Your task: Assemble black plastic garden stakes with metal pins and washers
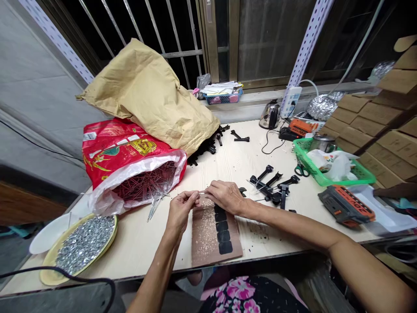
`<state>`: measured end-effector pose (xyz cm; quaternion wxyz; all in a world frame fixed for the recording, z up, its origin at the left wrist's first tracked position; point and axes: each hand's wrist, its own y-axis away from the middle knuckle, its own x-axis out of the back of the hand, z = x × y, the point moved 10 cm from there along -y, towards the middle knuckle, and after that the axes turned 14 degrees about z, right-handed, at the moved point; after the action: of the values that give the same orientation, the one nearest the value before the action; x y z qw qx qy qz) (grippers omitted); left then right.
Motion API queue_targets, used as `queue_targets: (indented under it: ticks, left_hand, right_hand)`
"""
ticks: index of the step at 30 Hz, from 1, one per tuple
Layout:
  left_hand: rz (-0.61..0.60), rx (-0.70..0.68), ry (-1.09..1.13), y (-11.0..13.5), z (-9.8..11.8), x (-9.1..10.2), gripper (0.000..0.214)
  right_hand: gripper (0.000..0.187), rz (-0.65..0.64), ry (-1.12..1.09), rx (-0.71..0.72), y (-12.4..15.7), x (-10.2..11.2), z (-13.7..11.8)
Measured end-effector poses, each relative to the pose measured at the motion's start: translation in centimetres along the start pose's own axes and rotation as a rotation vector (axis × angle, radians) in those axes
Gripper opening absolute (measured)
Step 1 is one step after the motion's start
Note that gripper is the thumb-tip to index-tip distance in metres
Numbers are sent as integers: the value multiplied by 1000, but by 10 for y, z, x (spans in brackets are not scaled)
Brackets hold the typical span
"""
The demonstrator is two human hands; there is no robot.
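Observation:
My left hand (184, 208) pinches one end of a thin metal rod (202, 193) between thumb and fingertips. Over the board's far end, my right hand (226, 195) is closed round the rod's other end and a black plastic piece (243, 190), mostly hidden by the fingers. Below both hands lies a brown board (205, 243) with pale specks and a row of black rounded squares (223, 234). To the right sits a pile of black plastic pieces (275, 191), some with thin metal rods in them.
A red bag (120, 148) of thin rods (146, 184) lies open at left, with a brown paper sack (156, 91) behind. A yellow bowl (112, 234) holds small metal parts. At right are scissors (302, 170), a green basket (365, 177), a battery pack (347, 206) and stacked cartons (374, 117).

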<state>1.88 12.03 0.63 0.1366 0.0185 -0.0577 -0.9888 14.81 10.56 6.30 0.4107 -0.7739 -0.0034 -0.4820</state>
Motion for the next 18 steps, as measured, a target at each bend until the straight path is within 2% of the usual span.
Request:
queue_targets:
  ticks: [3,6,8,11,13,18]
  left_hand:
    - [-2,-40,-12,2,4,-2,32]
    - [9,-91,-45,2,8,-3,30]
    - [2,-47,-22,1,4,-4,31]
    - [-12,64,59,-1,-7,-7,36]
    - [0,69,72,-3,-9,-6,36]
    - [35,5,14,-4,-7,-2,35]
  right_hand:
    - [24,-9,28,41,3,-2,0]
    - [22,-27,-55,-35,7,-4,8]
    - [21,2,-51,-27,7,-2,7]
    - [24,52,77,87,6,2,-4]
    - [25,41,110,108,5,0,-7]
    - [28,-91,-55,-142,8,-14,15]
